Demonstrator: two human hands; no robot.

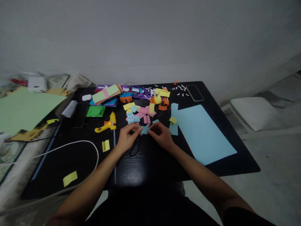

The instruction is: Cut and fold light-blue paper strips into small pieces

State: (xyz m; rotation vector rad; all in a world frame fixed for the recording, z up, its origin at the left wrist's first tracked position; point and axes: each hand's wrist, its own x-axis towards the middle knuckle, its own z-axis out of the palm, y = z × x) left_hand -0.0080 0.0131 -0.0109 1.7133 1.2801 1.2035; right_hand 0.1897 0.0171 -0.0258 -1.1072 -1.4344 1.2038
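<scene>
Nearest the camera is one black garment [150, 205], with two bare forearms, left [100, 175] and right [199, 175], extending over the front edge of the black surface [152, 166]. Two hands meet near mid-surface: the left hand [128, 135] has its grip closed, thumb and fingers pinching the left end of one small light-blue paper piece [145, 130]; the right hand [161, 134] has its grip closed on the right end. One black loop [134, 152] lies beside the left hand; its parent item cannot be identified. Left of this hand lies one yellow glue gun [108, 123]; nearer the front are two separate yellow paper pieces, one upper [105, 145] and one lower [70, 179]. Beyond the hands, mixed paper pieces [142, 111] overlap, too many to count reliably. One large light-blue sheet [204, 133] lies to the right; a black strip separates it from the surface's right edge. One smartphone [195, 93] rests near the back right corner. Between the forearms, black working area extends to the front edge.
</scene>
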